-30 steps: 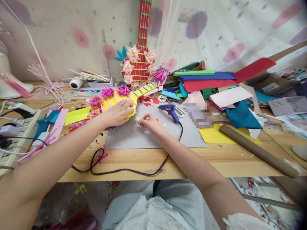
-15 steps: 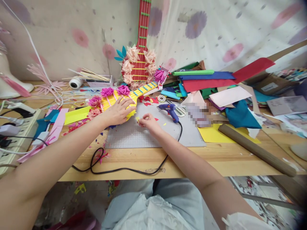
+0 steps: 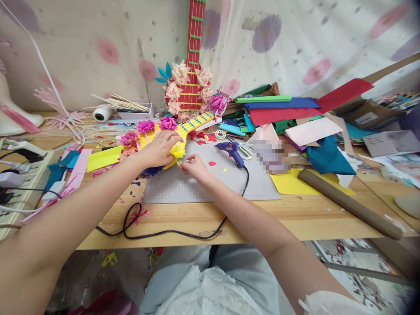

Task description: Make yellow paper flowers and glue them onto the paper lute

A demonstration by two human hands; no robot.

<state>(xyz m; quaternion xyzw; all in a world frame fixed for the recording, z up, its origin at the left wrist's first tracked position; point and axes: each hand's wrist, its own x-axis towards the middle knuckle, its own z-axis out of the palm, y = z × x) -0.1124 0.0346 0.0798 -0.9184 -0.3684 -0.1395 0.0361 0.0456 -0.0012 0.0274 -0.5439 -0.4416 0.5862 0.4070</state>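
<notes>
A yellow paper guitar (image 3: 177, 150) with pink and purple paper flowers lies tilted across the left part of a grey cutting mat (image 3: 210, 188). My left hand (image 3: 159, 148) grips its body from above, fingers stretched over the front and thumb toward the near edge. Blue paper petals (image 3: 153, 170) show along the lower edge. Close to the body's right end, my right hand (image 3: 194, 167) is closed in a pinch on a small yellow paper piece (image 3: 179, 163), mostly covered by the fingers. A blue glue gun (image 3: 232, 152) lies right of that hand.
A red paper guitar (image 3: 192, 89) with peach flowers stands against the curtain. Coloured sheets (image 3: 284, 109) are piled at the back right, with a brown roll (image 3: 348, 203) in front. The glue gun's black cord (image 3: 177, 232) loops along the front edge. A power strip (image 3: 31, 188) sits left.
My right hand has moved slightly left with the yellow paper piece, closer to the guitar. The guitar's near edge has tilted, so more blue petals show. A red scrap on the mat is now uncovered.
</notes>
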